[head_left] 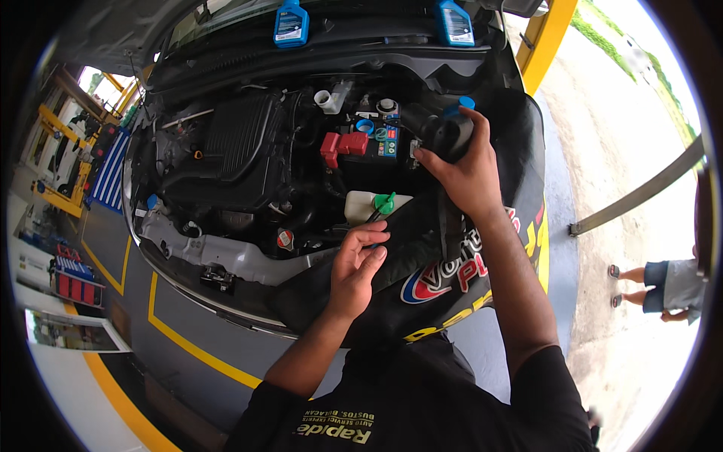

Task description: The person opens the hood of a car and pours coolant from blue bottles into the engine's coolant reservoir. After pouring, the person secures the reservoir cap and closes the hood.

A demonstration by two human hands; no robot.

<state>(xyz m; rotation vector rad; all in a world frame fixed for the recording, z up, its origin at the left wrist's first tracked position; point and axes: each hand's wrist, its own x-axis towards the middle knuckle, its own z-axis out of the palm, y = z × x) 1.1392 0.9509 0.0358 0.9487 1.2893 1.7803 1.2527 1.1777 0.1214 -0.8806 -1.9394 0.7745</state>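
High over the right side of the engine bay, my right hand (471,166) is wrapped round a black rounded object (450,137); its kind is unclear. A blue cap (467,102) shows just beyond my fingertips. My left hand (358,267) is half curled, thumb and fingers apart, near the front of the bay. Just beyond it is a whitish reservoir (361,205) with a green cap (385,203), and a thin dark hose runs from the cap toward my fingers. Left of my right hand sits the battery (385,143), with a red terminal cover (344,147) beside it.
Two blue bottles (291,26) stand on the cowl at the far edge. A black engine cover (233,151) fills the left of the bay. A printed black fender cover (422,271) drapes the near edge. Yellow lift posts (546,45) flank the car; another person (670,290) stands at far right.
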